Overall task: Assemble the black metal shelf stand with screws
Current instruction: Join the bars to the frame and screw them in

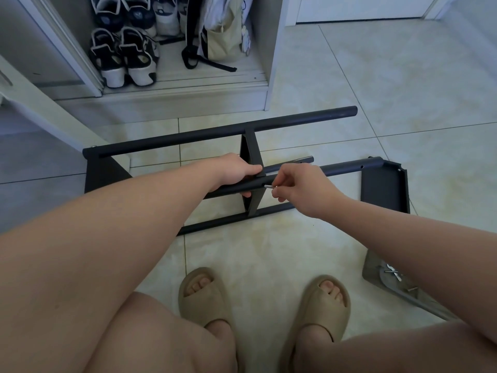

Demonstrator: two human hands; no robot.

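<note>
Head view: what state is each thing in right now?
Left hand: grips the middle pole.
Right hand: pinches a screw.
Screw: at the pole's side, not driven in.
Shelf stand: lying on the floor, part-built.
Cabinet: open, shoes inside.
Spare plate: on the floor, loose screws on it.

Frame (215,133) lies on floor (376,90), just fwd of the feet (200,285). Behind it, cabinet (269,63) w/ shoes (123,57) left, bag (223,30) right (both inside). Panel (384,184) at frame's right end; plate (375,267) w/ screws (392,270) on it near right foot (326,289).
</note>
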